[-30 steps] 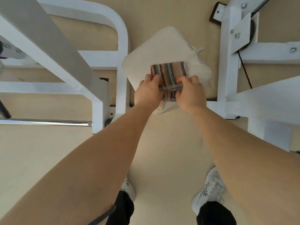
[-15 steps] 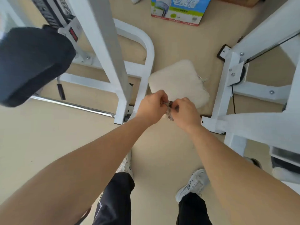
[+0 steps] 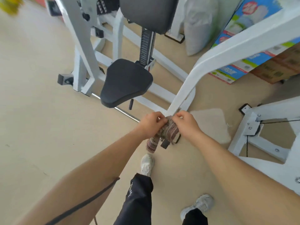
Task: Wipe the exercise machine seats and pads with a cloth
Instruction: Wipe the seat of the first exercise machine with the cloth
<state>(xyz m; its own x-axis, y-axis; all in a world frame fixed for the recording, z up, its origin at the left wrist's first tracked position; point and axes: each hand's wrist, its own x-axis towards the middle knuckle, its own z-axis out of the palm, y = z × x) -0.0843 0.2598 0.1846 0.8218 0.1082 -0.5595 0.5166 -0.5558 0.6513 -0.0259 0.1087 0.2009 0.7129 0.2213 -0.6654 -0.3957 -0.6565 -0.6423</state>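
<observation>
My left hand [image 3: 151,123] and right hand [image 3: 186,123] both pinch the top of a bunched, striped woven cloth [image 3: 168,132] with curled fingers. Its loose end hangs between them above the beige floor [image 3: 48,127]. The black padded triangular seat [image 3: 126,82] sits farther off, to the left.

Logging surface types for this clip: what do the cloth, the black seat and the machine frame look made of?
The cloth looks like soft woven fabric, possibly towelling, striped in dull pinks and greys; it bunches and droops limply. The seat looks padded, covered in black vinyl or a leather-like material, matte with a faint sheen. The frame looks like metal tubing, probably steel, under glossy white paint.
</observation>
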